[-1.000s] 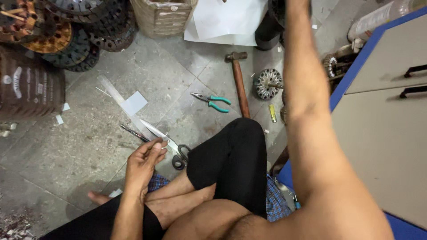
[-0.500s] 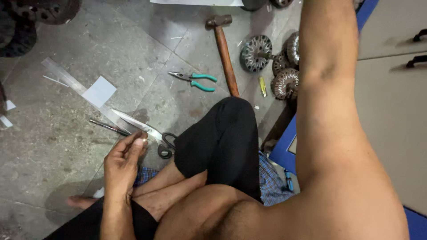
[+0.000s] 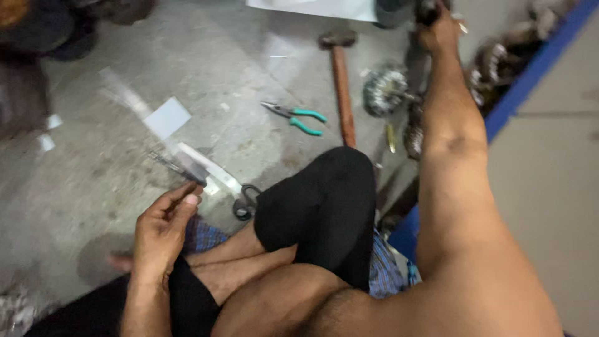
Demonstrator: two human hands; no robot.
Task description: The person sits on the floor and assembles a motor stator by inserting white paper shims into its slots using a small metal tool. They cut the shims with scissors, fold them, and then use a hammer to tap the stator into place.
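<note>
I sit cross-legged on a concrete floor in black trousers. My left hand (image 3: pixel 163 229) hovers by my left knee, its fingertips pinching a thin dark metal tool (image 3: pixel 178 168) that points away over a clear plastic strip (image 3: pixel 206 168). Black-handled scissors (image 3: pixel 244 203) lie just right of that hand. My right arm stretches far forward; my right hand (image 3: pixel 438 31) is closed around a dark object (image 3: pixel 427 9) at the top edge, too blurred to identify. A wound motor stator (image 3: pixel 382 90) sits just left of that forearm.
A wooden-handled hammer (image 3: pixel 340 75) and teal-handled pliers (image 3: pixel 298 117) lie on the floor ahead of my knee. White paper pieces (image 3: pixel 166 117) lie to the left. More stators (image 3: pixel 499 62) crowd a blue-edged grey cabinet (image 3: pixel 543 162) on the right. Dark round parts (image 3: pixel 37 31) fill the top left.
The view has tilted forward, and my right hand now shows at the top edge, closed on a dark object. My left hand stays by the knee with the thin tool.
</note>
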